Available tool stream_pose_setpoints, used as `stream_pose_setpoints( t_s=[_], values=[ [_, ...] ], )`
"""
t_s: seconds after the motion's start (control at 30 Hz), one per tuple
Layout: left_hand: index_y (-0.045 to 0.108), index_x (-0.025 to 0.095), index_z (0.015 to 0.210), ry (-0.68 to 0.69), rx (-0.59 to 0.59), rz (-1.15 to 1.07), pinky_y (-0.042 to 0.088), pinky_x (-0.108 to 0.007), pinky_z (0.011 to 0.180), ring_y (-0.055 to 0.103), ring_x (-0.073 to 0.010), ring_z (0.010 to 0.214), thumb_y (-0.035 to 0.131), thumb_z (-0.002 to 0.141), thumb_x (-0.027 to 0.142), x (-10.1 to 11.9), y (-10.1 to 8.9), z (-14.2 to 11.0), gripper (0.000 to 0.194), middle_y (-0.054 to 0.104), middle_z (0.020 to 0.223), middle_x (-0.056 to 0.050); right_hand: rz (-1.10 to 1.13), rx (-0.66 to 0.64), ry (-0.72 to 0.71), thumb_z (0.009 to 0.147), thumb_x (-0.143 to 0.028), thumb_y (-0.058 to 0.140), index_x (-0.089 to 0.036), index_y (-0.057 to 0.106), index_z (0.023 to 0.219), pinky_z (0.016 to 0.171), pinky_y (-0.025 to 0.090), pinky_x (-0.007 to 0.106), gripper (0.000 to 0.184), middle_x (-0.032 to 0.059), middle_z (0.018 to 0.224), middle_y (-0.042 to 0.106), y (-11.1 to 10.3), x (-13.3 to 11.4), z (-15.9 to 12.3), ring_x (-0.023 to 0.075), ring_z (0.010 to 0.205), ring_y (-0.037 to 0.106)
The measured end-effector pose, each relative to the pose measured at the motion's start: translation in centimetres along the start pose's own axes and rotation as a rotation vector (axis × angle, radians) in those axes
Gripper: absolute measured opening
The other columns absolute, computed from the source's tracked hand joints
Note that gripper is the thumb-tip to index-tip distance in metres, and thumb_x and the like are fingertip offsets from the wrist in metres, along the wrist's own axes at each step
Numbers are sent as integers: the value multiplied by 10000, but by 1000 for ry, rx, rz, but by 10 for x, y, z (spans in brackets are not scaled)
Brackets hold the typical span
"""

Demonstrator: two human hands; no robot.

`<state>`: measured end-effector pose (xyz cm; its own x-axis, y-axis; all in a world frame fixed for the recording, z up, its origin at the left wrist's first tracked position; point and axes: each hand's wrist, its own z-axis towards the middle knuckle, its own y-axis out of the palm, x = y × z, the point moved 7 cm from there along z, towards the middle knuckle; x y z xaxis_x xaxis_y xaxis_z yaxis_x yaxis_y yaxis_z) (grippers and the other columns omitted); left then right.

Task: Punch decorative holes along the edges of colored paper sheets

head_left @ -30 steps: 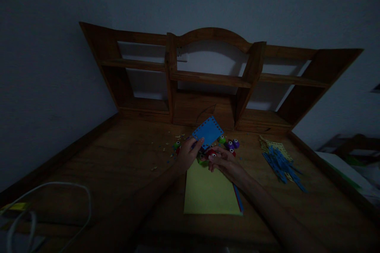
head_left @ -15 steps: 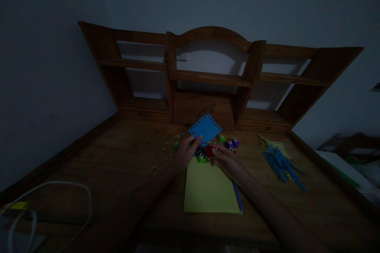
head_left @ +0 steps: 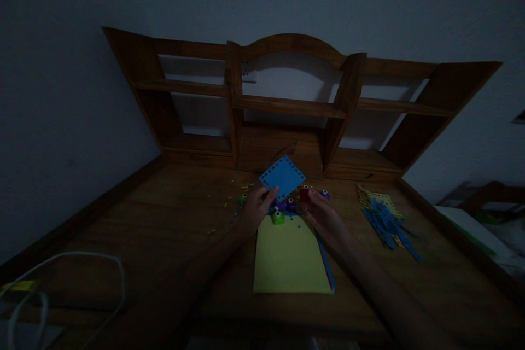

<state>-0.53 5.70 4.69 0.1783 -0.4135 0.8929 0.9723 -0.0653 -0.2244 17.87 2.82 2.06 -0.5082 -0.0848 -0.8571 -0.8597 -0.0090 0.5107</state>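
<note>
My left hand (head_left: 255,210) pinches a blue paper square (head_left: 284,176) by its near corner; small holes run along its edges. In my right hand (head_left: 322,211) is a small red craft punch (head_left: 304,195), held apart from the paper, to its right. Below the blue square sit a green craft punch (head_left: 278,219) and a purple craft punch (head_left: 291,204). Another purple craft punch (head_left: 325,194) stands beyond my right hand. A stack of paper with a yellow sheet (head_left: 292,257) on top lies between my forearms, with blue and red edges showing.
Tiny punched paper bits (head_left: 226,205) are scattered left of my left hand. Blue paper strips (head_left: 388,224) lie heaped over a yellow punched sheet (head_left: 383,200) at right. A wooden shelf unit (head_left: 289,106) stands at the back. A white cable (head_left: 88,254) loops at lower left.
My right hand has moved right with the red craft punch, away from the blue paper's lower corner, uncovering punches and blue bits beneath. My left hand keeps the paper almost in place.
</note>
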Motion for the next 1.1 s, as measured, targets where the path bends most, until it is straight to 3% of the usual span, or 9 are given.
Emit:
stream_pose_setpoints(
  t_s=[0.27,0.4,0.57,1.0,1.1],
  values=[
    [597,165,726,96,-9,104,398,-241,667,527,-150,712,503,861,446,11,4,0,325,592,715,-9,-267,-155,-93,649,-280,787,-207,638,941,597,474,260,336,13,854,663,23,8,-8,114,615,596],
    [638,174,812,143,-52,112,420,-267,747,562,-174,805,517,860,419,16,9,-1,278,649,838,-39,-270,-137,-99,619,-287,804,-209,621,931,592,486,271,370,0,802,659,25,8,-8,120,592,601],
    [640,175,815,202,-93,156,420,-274,757,568,-175,794,529,862,394,21,11,-3,250,659,849,-43,-277,-120,-91,613,-301,806,-209,624,915,604,495,281,364,2,807,660,24,7,-8,127,606,609],
    [621,161,882,129,-211,76,417,-270,783,572,-179,829,431,909,404,19,15,-6,309,648,881,-38,-281,-94,-93,625,-303,802,-209,624,922,551,459,256,359,-7,771,645,17,4,-5,108,567,571],
    [601,156,820,121,-212,105,413,-258,750,559,-169,784,419,914,401,19,15,-6,319,629,815,-31,-298,-106,-111,634,-301,798,-204,621,924,553,460,257,353,-7,749,640,20,3,-6,113,573,572]
  ],
)
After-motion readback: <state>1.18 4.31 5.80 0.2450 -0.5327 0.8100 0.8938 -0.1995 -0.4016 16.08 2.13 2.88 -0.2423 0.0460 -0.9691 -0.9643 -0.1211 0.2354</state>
